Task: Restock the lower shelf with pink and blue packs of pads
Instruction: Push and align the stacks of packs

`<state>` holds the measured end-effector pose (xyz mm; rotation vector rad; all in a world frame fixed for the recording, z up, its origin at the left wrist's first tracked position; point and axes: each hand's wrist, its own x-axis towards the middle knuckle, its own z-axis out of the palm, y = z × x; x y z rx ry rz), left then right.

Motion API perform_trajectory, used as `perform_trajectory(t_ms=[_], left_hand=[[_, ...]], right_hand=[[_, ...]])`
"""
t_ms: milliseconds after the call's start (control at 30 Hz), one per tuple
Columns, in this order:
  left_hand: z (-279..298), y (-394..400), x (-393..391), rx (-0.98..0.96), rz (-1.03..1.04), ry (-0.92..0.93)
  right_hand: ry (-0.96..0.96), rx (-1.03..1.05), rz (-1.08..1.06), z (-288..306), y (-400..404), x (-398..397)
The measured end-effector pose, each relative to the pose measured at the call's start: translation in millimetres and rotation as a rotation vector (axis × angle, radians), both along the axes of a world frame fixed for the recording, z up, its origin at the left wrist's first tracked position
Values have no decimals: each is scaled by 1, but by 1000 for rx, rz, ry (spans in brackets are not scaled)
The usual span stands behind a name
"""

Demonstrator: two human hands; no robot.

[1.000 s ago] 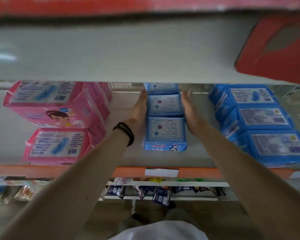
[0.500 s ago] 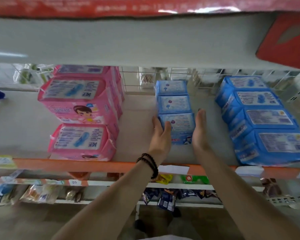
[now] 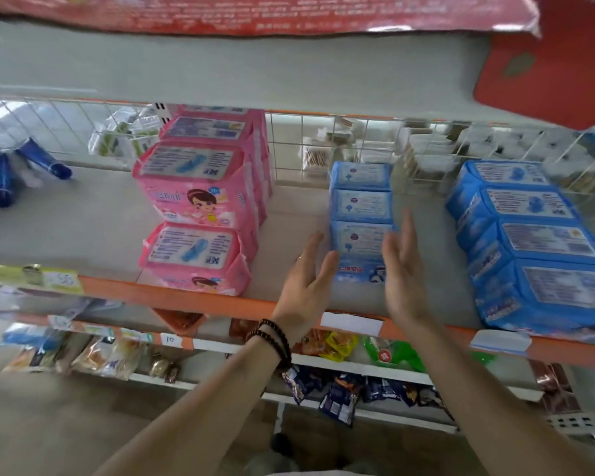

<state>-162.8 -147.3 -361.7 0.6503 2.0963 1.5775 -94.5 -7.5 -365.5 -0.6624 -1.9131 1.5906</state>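
Both hands have pulled back toward the front of the shelf since the earlier pictures, when they reached deep along the row of small blue packs point(image 3: 360, 214). Now the left hand point(image 3: 304, 290) is just left of the front small pack, with its fingers straight and spread. It holds nothing. The right hand point(image 3: 404, 269) is just right of that same pack, also flat with straight fingers, and holds nothing. The two hands are apart, with the front pack between them. I cannot tell if they touch it.

The small blue packs lie in a line of three, running from the front edge of the shelf point(image 3: 83, 235) to the wire grid point(image 3: 323, 146) at the back. Left of this row sit the pink packs point(image 3: 200, 207), piled two high, with one more low pack at the front. Right of the row lies a line of big blue packs point(image 3: 536, 242), well apart from it. A dark bead bracelet point(image 3: 272, 341) is on the left wrist. Under the shelf's orange edge point(image 3: 186, 297) are snack bags point(image 3: 337, 389) on a lower rack.
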Motion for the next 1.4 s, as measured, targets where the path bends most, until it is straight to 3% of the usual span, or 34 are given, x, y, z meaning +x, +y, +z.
perform_trajectory(t_ms=[233,467,567,700,800,867,933,1067,1200,1333,1400], left_hand=[[23,-13,12,6,71,178],[28,-49,-9,85,194,262],[32,-78,-29,173,276,398],[23,-128,-71,284,562,525],[23,-162,-113,332,665,229],[27,-170,-136,333,561,-23],[28,-171,-150,291,402,-137],[18,-168,-158,314,104,-216],[11,-166,-161,351,72,-256],[13,-171,-173,302,102,-279],[22,-172,-193,255,155,-255]], right_hand=[[-63,354,138,18,-19,11],[-50,194,250,25,-32,-2],[-45,168,297,22,-53,-18],[-40,73,295,12,-93,-51],[-36,-70,267,15,-122,-78],[17,-188,258,19,-137,-95],[73,-250,259,16,-149,-113],[47,-296,291,8,-172,-132],[50,-295,226,4,-182,-134],[29,-273,233,18,-177,-131],[-22,-226,140,29,-155,-132]])
